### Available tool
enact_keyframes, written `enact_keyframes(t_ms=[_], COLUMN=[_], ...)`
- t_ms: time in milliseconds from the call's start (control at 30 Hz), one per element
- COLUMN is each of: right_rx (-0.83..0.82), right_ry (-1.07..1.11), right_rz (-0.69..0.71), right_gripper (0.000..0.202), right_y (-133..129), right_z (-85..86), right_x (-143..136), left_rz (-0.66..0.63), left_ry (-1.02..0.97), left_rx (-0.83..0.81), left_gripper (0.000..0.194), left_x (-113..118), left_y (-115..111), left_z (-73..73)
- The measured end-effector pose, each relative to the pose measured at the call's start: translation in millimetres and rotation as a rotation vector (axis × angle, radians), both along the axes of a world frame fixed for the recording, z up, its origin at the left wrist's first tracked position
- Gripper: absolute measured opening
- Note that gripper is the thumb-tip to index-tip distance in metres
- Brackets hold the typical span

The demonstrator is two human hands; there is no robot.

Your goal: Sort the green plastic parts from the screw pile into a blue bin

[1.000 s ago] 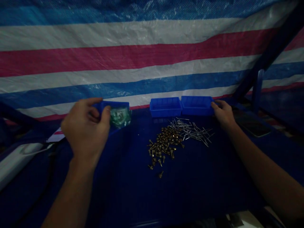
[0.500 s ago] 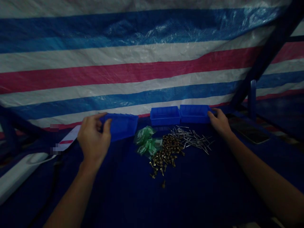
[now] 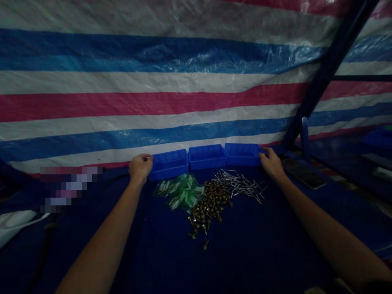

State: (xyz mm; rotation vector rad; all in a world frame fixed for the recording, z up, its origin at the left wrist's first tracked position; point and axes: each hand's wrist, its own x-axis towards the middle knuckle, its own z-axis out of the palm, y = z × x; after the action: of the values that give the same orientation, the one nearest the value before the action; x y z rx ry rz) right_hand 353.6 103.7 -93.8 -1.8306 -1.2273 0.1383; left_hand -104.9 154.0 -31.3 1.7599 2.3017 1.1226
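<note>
Three blue bins stand in a row at the back of the dark blue table. My left hand (image 3: 141,168) grips the outer end of the left bin (image 3: 170,164). At the other end of the row, my right hand (image 3: 272,164) holds the outer edge of the right bin (image 3: 242,154). Between them is the middle bin (image 3: 207,157). In front of the bins lie green plastic packets (image 3: 181,191), a heap of brass-coloured fittings (image 3: 211,199) and a spread of thin metal pins (image 3: 241,183).
Behind the bins hangs a striped tarp (image 3: 153,102). A dark phone-like slab (image 3: 308,174) lies at the right, near a slanted blue post (image 3: 318,85). At the far left are a white object (image 3: 15,222) and a dark cable.
My left hand has moved right and set the left bin down level beside the middle one; it was tilted before. My right hand stays at the right bin. The view has shifted slightly.
</note>
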Motion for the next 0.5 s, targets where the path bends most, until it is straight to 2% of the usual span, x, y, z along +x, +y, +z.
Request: enact_keyframes(t_ms=[67, 100, 167, 267, 367, 467, 500], right_rx=[0.036, 0.072, 0.151, 0.145, 0.055, 0.047, 0.057], right_ry=[-0.160, -0.265, -0.443, -0.606, -0.630, -0.624, -0.622], right_rz=[-0.034, -0.046, -0.014, 0.265, 0.385, 0.412, 0.426], right_gripper=[0.042, 0.042, 0.045, 0.048, 0.048, 0.044, 0.042], right_y=[-1, -3, -4, -2, 6, 12, 12], right_z=[10.6, 17.4, 31.1, 43.3, 40.3, 30.4, 27.7], right_x=[-7, -14, -39, -87, -124, -133, -131], left_rz=[0.034, 0.012, -0.125, -0.370, -0.475, -0.585, -0.610], left_ry=[0.175, 0.269, 0.411, 0.537, 0.570, 0.547, 0.538], left_rx=[0.072, 0.134, 0.202, 0.129, -0.006, -0.202, -0.182], left_gripper=[0.040, 0.044, 0.046, 0.044, 0.053, 0.056, 0.056], left_x=[10, 17, 37, 73, 98, 102, 101], left_y=[-16, -26, -47, -68, -66, -55, -53], left_z=[6.3, 11.1, 21.1, 28.1, 20.5, 7.7, 4.4])
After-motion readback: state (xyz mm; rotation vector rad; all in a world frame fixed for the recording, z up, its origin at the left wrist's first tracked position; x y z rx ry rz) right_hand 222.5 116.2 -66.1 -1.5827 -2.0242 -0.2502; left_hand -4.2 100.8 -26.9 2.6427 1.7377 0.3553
